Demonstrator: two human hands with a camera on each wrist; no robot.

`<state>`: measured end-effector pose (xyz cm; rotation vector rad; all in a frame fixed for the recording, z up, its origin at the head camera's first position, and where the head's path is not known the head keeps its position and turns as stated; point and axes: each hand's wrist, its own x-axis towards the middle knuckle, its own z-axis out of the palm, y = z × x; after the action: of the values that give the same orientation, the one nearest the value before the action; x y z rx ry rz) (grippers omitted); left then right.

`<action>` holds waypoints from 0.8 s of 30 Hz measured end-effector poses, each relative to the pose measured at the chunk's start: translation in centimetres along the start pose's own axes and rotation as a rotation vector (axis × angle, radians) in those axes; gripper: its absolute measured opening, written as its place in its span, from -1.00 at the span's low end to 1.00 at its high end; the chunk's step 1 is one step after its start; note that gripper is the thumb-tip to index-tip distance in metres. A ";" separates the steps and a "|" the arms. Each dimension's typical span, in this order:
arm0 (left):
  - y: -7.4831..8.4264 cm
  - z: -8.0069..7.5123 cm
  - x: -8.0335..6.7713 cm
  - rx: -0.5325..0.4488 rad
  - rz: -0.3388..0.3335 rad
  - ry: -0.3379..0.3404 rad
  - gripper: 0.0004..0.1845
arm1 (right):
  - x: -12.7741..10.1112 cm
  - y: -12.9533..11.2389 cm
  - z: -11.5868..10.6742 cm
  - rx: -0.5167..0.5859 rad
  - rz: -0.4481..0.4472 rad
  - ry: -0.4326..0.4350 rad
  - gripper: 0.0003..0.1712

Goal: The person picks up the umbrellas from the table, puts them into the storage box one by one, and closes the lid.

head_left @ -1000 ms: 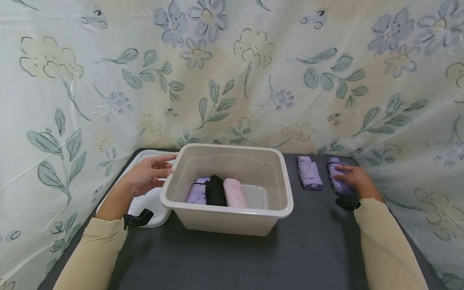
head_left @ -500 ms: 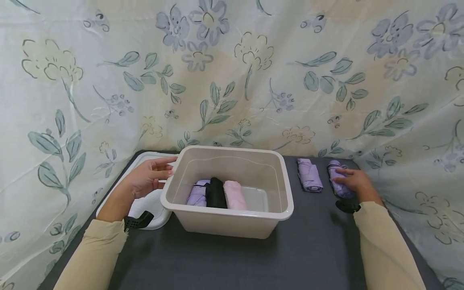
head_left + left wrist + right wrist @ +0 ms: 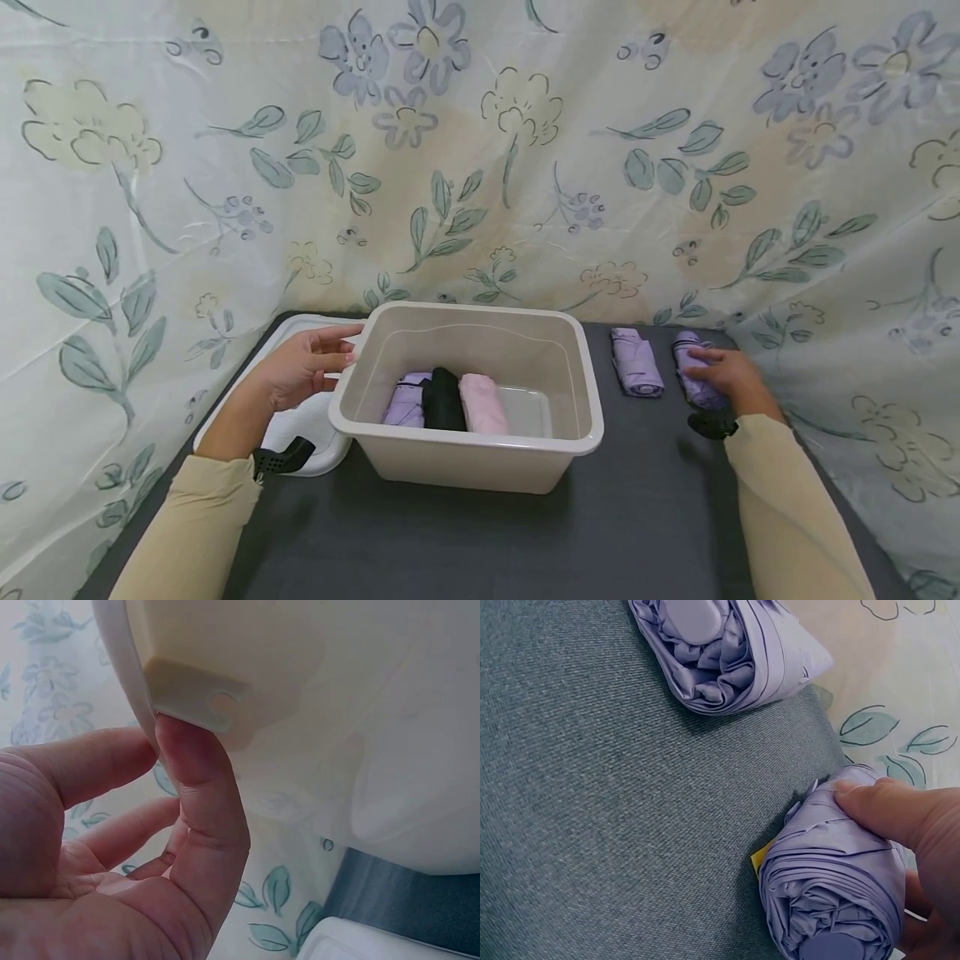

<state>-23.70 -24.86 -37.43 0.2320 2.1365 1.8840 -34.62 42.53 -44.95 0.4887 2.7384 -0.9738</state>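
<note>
**Right hand settles its grip on the outer purple umbrella**

Compared with a second ago, our right hand (image 3: 726,377) has closed a little further over the folded purple umbrella (image 3: 693,379). The thumb now lies along its top and the fingers curl round its far side, as the right wrist view shows (image 3: 832,896). The umbrella has not left the table (image 3: 525,542). Our left hand (image 3: 303,371) has barely shifted. Its fingers are relaxed and nearly straight, the thumb tip pressing up under the rim of the bin (image 3: 465,437), gripping nothing.

The held umbrella lies at about 2 o'clock from the bin, its long axis running from 12 to 6 o'clock, with the rolled end facing us. A second purple umbrella (image 3: 636,362) lies just beside it toward 9 o'clock, parallel and not touching.

Inside the bin, three more folded umbrellas lie side by side along the same axis: a purple one (image 3: 407,398), a black one (image 3: 442,400) and a pink one (image 3: 482,403). A white lid (image 3: 300,433) rests at 9 o'clock of the bin, under our left hand. A flowered curtain (image 3: 480,150) hangs behind.
</note>
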 end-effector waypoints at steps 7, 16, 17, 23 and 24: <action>-0.2 -0.1 -0.2 -0.007 0.005 -0.008 -0.25 | 0.1 0.0 0.4 0.045 0.026 0.001 -0.22; -0.2 0.3 0.1 0.004 0.015 -0.014 -0.27 | 0.2 0.6 0.0 -0.001 0.004 0.012 -0.18; -0.2 0.2 0.0 0.008 0.013 -0.012 -0.26 | 0.2 0.5 0.0 -0.005 -0.003 0.013 -0.18; -0.4 0.0 -0.2 0.001 0.014 0.000 -0.25 | 0.2 0.1 0.3 -0.020 -0.020 0.023 -0.22; -0.4 0.0 -0.2 -0.002 0.017 0.000 -0.25 | 0.2 0.0 0.4 -0.026 -0.021 0.024 -0.24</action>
<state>-23.45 -24.99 -37.84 0.2506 2.1397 1.8951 -34.77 42.32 -45.31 0.4713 2.7794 -0.9418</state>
